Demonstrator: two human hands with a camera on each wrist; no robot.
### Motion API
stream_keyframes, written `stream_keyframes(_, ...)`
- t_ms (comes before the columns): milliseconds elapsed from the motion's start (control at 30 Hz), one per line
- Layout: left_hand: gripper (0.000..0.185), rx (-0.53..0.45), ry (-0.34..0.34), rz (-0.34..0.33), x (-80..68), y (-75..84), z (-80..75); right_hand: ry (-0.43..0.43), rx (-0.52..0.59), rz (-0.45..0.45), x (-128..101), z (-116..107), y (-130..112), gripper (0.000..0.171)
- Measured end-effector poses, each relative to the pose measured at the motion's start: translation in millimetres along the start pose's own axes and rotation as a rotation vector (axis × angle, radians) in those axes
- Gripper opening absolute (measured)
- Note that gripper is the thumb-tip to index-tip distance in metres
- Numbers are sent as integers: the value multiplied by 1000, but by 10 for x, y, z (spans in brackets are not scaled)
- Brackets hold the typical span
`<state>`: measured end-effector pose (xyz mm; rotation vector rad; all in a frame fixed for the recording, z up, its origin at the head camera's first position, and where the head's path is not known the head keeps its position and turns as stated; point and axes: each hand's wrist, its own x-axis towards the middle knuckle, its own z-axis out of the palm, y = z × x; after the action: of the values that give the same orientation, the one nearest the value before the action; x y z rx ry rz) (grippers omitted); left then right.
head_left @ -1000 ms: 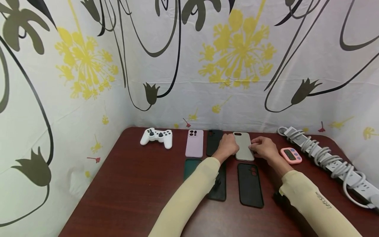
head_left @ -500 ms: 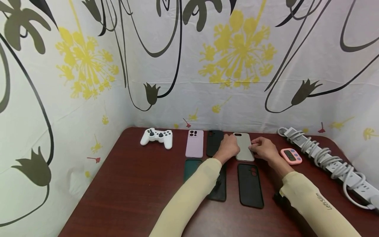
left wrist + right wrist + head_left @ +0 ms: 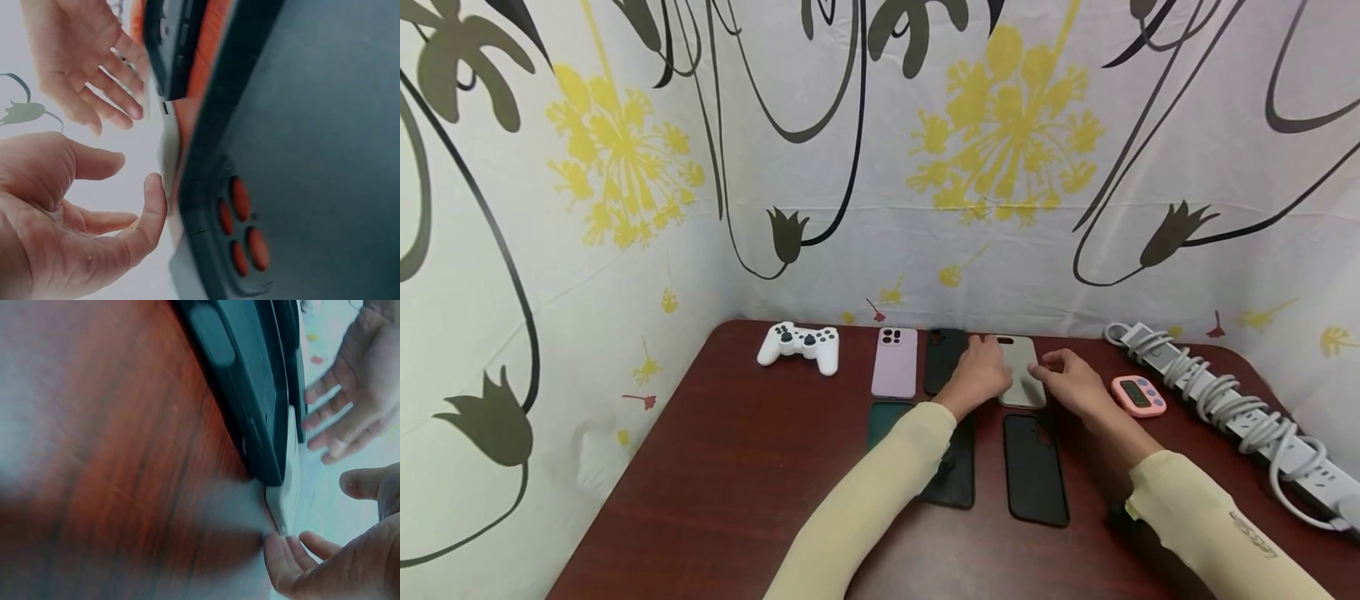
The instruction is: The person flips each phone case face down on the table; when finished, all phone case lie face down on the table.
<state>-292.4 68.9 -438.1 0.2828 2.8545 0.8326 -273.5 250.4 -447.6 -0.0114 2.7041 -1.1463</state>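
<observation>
Two hands [image 3: 1026,379] beside smooth flat grey case [image 3: 1021,371]

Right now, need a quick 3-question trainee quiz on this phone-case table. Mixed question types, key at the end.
1. True or false: both hands are at the grey phone case in the back row.
2. Multiple choice: what lies at the far left of the table? A) white game controller B) pink timer C) power strip
3. Fill in: the pink timer sits between the right hand and the ____.

Key:
1. True. The left hand and right hand flank the grey case.
2. A, the white game controller.
3. Power strip, with its cable wound round it.
</observation>
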Motion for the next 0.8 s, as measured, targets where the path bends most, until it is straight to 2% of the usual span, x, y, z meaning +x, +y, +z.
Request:
stream_keyframes(100, 64, -37, 5, 26, -60, 32, -72, 16, -41, -44, -77, 7, -41, 73)
stream_keyframes(367, 56, 8, -49, 159, -325, 41, -257, 38, -78, -111, -311, 59, -120, 72)
stream_keyframes(567, 63, 59, -135, 211, -606, -20, -287, 18, -95, -116, -571, 78, -109, 70)
stream_keyframes(800, 70, -34, -271, 255, -923, -158, -235, -46, -80, -81, -812, 119, -65, 72)
